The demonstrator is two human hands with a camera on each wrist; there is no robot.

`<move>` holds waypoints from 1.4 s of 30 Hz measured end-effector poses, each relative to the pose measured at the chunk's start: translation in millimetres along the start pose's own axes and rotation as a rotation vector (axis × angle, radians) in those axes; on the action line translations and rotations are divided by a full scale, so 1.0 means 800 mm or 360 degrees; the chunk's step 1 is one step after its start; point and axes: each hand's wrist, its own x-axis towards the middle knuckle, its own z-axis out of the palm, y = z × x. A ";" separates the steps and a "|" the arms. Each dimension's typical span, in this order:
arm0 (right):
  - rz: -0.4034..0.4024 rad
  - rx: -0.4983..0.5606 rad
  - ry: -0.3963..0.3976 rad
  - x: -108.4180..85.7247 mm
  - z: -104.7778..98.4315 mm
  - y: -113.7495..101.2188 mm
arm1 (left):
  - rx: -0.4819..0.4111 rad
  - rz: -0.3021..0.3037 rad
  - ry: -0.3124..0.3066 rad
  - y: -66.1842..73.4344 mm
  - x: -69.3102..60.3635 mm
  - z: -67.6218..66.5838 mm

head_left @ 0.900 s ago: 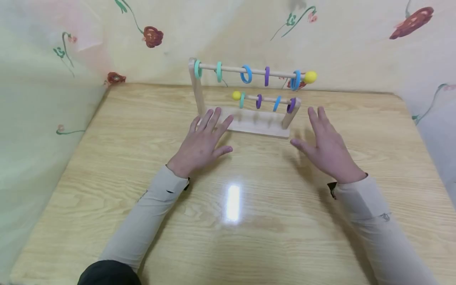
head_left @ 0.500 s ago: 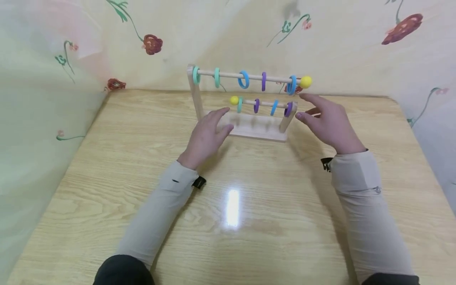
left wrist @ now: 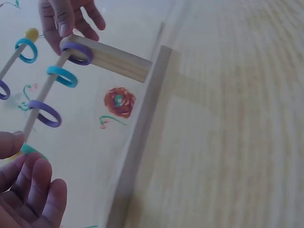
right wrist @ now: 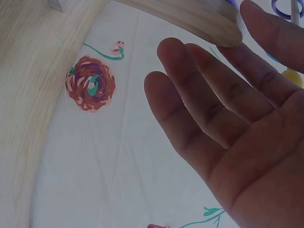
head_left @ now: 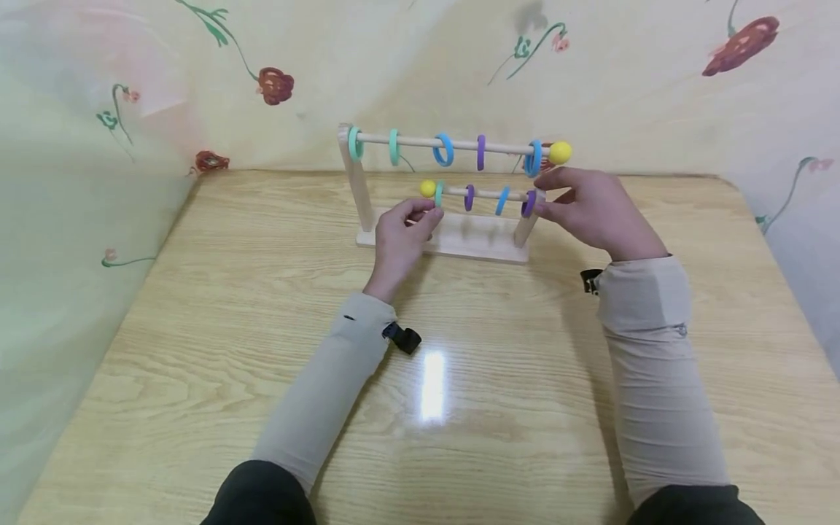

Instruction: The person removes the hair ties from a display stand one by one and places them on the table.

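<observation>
A wooden rack [head_left: 475, 249] with two rods stands toward the back of the table. On its lower rod hang a green ring [head_left: 439, 195], a purple ring [head_left: 469, 197], a blue ring [head_left: 502, 200] and another purple ring [left wrist: 78, 53] by the post. My left hand [head_left: 400, 237] pinches the green ring beside the yellow end ball [head_left: 427, 189], its fingertips partly covering both in the left wrist view. With thumb and forefinger, my right hand [head_left: 600, 211] holds the top of the short post [left wrist: 118, 59]; its other fingers extend loosely.
Above, the longer rod [head_left: 420, 141] carries several green, blue and purple rings and ends in a yellow ball [head_left: 560, 152]. A flower-patterned covering [head_left: 295, 44] rises right behind the rack. The wood-grain table [head_left: 230, 328] spreads in front.
Both hands have come in from spread positions beside the rack. The left thumb and forefinger have closed at the lower rod's green ring, the right ones at the short post. The rings hold their places.
</observation>
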 end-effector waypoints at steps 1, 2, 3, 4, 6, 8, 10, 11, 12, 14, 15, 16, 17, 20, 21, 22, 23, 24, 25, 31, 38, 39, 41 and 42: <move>-0.0010 0.0006 0.0001 0.001 0.001 -0.001 | -0.0001 -0.0001 0.0005 0.000 0.000 0.000; -0.0015 0.0005 0.0003 0.002 0.001 -0.001 | -0.0001 -0.0002 0.0008 -0.001 0.000 0.000; -0.0017 0.0001 0.0006 0.004 0.002 -0.002 | -0.0003 -0.0001 0.0007 -0.003 0.000 0.001; -0.0016 -0.0001 0.0007 0.004 0.002 -0.002 | -0.0007 0.0001 0.0004 -0.003 0.000 0.001; -0.0011 0.0003 0.0011 0.006 0.003 -0.002 | -0.0011 0.0007 -0.0008 -0.004 -0.001 0.002; 0.0001 -0.0001 0.0011 0.006 0.003 -0.001 | 0.0007 0.0016 -0.0015 -0.006 -0.001 0.004; 0.0011 0.0011 0.0012 0.007 0.004 0.000 | 0.0042 0.0028 -0.0015 -0.007 -0.001 0.006; 0.0014 0.0018 0.0013 0.007 0.005 0.002 | 0.0068 0.0029 -0.0008 -0.008 -0.001 0.007; 0.0015 0.0021 0.0013 0.007 0.005 0.003 | 0.0094 0.0042 0.0003 -0.009 0.000 0.008; 0.0024 0.0025 0.0013 0.007 0.005 0.005 | 0.0143 0.0059 0.0028 -0.009 0.000 0.012; 0.0024 0.0029 0.0013 0.006 0.005 0.006 | 0.0167 0.0066 0.0041 -0.008 0.000 0.014; 0.0023 0.0031 0.0012 0.007 0.005 0.007 | 0.0195 0.0073 0.0052 -0.008 0.000 0.017; 0.0023 0.0031 0.0012 0.007 0.006 0.008 | 0.0221 0.0082 0.0061 -0.007 0.000 0.019; 0.0025 0.0047 0.0008 0.007 0.007 0.010 | 0.0300 0.0126 0.0081 -0.005 0.000 0.024; 0.0024 0.0053 0.0008 0.008 0.007 0.010 | 0.0323 0.0141 0.0088 -0.005 0.001 0.026; 0.0023 0.0057 0.0009 0.008 0.007 0.011 | 0.0337 0.0153 0.0101 -0.005 0.001 0.026; 0.0019 0.0063 0.0012 0.009 0.007 0.011 | 0.0343 0.0170 0.0116 -0.005 0.001 0.027; 0.0015 0.0068 0.0016 0.009 0.007 0.011 | 0.0337 0.0184 0.0131 -0.004 0.002 0.027; 0.0012 0.0070 0.0019 0.010 0.007 0.012 | 0.0324 0.0197 0.0148 -0.004 0.003 0.026; 0.0001 0.0098 0.0028 0.011 0.006 0.011 | 0.0222 0.0250 0.0228 -0.004 0.008 0.017; -0.0003 0.0137 0.0024 0.009 0.007 0.011 | 0.0046 0.0183 0.0280 -0.005 0.016 0.001; -0.0003 0.0139 0.0025 0.008 0.007 0.012 | 0.0033 0.0167 0.0277 -0.005 0.017 -0.001; -0.0003 0.0149 0.0021 0.008 0.007 0.013 | 0.0017 0.0139 0.0266 -0.006 0.018 -0.004; -0.0002 0.0154 0.0020 0.008 0.008 0.014 | 0.0011 0.0125 0.0260 -0.007 0.019 -0.005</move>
